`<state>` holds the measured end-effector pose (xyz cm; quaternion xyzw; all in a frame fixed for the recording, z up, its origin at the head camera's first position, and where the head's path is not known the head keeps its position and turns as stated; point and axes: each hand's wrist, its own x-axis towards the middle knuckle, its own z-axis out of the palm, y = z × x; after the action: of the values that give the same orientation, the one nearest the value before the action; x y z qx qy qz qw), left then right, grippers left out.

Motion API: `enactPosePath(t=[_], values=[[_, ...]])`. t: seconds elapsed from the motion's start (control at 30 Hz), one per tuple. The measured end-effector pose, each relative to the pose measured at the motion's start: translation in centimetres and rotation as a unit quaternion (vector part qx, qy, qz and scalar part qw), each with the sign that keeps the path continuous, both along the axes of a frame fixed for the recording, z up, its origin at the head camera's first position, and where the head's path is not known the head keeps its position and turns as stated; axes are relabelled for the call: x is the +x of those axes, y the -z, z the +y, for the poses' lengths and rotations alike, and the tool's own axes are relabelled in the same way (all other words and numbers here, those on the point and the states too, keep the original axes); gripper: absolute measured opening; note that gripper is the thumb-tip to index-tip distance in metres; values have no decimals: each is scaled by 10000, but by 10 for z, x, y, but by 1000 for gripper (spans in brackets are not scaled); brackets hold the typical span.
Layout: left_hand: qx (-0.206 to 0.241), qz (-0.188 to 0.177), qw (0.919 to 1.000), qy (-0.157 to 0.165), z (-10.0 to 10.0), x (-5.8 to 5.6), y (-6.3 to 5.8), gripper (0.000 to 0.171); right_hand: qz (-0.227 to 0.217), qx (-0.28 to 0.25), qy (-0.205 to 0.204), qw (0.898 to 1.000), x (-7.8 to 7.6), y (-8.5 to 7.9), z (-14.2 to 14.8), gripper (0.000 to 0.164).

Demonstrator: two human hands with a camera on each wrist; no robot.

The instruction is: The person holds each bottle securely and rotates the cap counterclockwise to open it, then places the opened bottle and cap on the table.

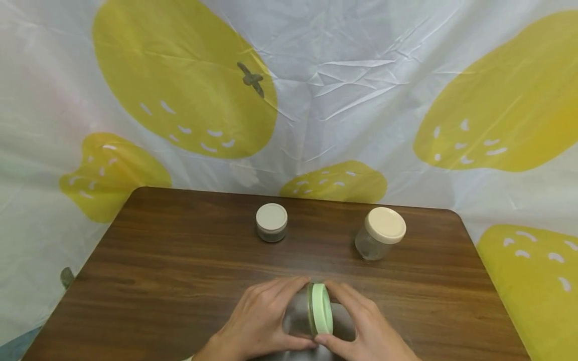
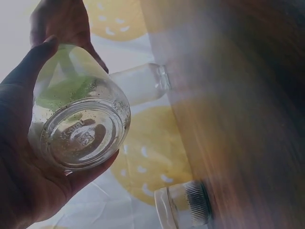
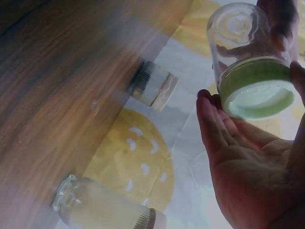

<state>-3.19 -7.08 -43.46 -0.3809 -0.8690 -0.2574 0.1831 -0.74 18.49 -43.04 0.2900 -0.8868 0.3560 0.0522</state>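
My left hand (image 1: 259,318) grips a clear glass jar (image 2: 81,131) around its body, tilted on its side above the table. In the left wrist view its round base, with embossed marks, faces the camera. A light green lid (image 1: 321,309) sits on the jar's mouth and points to the right. My right hand (image 1: 372,323) holds the lid by its rim, thumb at the near edge and fingers at the far edge. In the right wrist view the lid's flat top shows between the thumb and the fingertips, with the palm apart from it.
A small, low jar with a pale grey-white lid (image 1: 272,216) stands toward the back of the brown wooden table (image 1: 180,281). A taller clear jar with a cream lid (image 1: 387,225) is at the back right. Behind the table hangs a white curtain (image 1: 352,115) with yellow fruit prints.
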Motion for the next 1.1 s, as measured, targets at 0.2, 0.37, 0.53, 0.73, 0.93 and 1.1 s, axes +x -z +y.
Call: enactPosePath(t=[0.2,0.37,0.53,0.73,0.93,1.1], values=[[76,23,10000,34,0,-1,3,95,-30,-145,-366,9992,-3,3,5,90],[128,-2,9999,62,0,-1,4,96,-72,-311,-556,9979,-4,5,7,90],[129,4,9999,48,1,-2,4,96,-148,-222,-516,9983,-4,3,8,89],[158,85,9998,46,2,-1,7,94,-129,-51,-386,9992,-3,2,7,90],[227,124,9997,32,5,-2,9,92,-253,292,-12,9993,1,0,7,94],[161,315,9993,-77,6,-3,10,93,38,453,464,9979,3,1,4,100]])
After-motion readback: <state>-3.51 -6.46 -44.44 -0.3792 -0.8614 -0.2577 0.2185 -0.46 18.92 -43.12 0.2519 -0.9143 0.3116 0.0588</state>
